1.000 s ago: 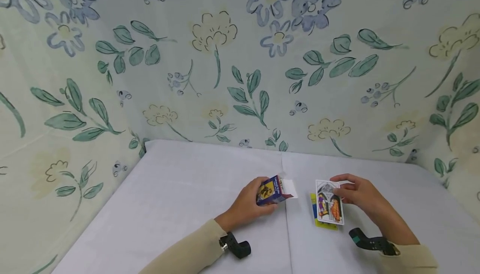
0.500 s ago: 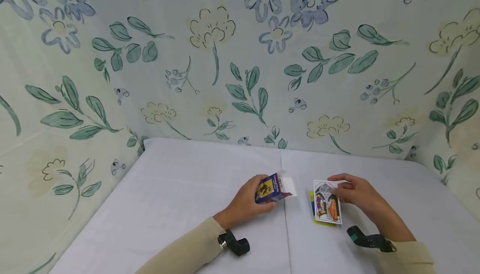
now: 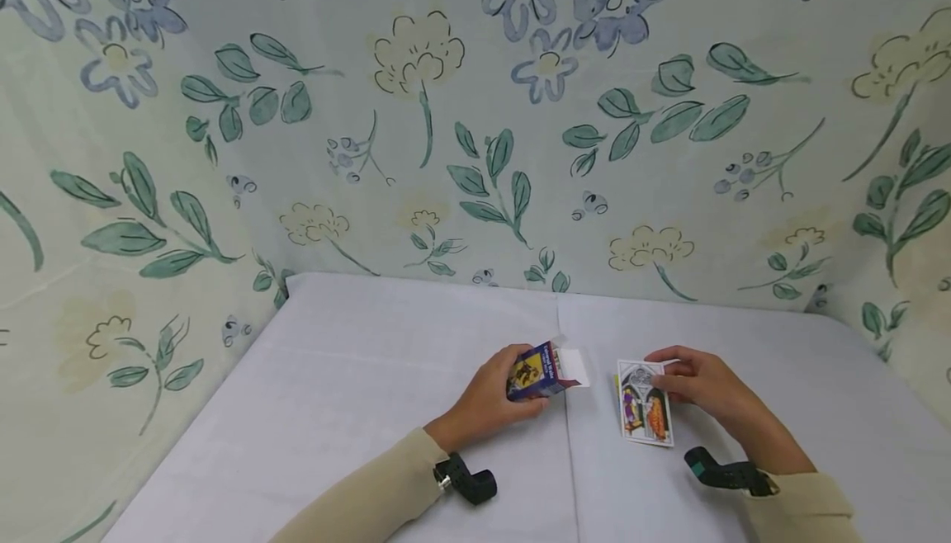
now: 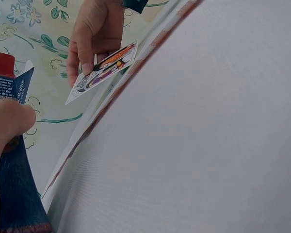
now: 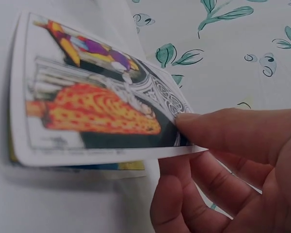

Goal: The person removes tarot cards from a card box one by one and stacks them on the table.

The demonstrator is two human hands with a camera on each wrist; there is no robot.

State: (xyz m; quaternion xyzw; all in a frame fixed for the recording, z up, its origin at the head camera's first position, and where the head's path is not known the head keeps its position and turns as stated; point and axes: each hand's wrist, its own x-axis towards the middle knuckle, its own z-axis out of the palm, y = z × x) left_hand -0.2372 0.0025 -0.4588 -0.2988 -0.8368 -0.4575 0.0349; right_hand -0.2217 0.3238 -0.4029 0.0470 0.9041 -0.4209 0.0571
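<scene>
My left hand grips a dark blue card box with a yellow picture on its face; its flaps stand open towards the right. In the left wrist view the thumb presses on the printed side of the box. My right hand pinches a white-bordered tarot card by its top right edge, thumb on the picture side. Figures in orange and purple show on it. Directly beneath, mostly covered, is another card with yellow and blue; whether the two touch I cannot tell.
A white cloth with a fold line down its middle covers the table. Behind and at both sides hangs a floral curtain. Black wrist cameras sit on the left wrist and the right wrist.
My right hand has shifted slightly left with the tarot card, which now hides nearly all of the yellow and blue card below. The left hand and box stay almost still.
</scene>
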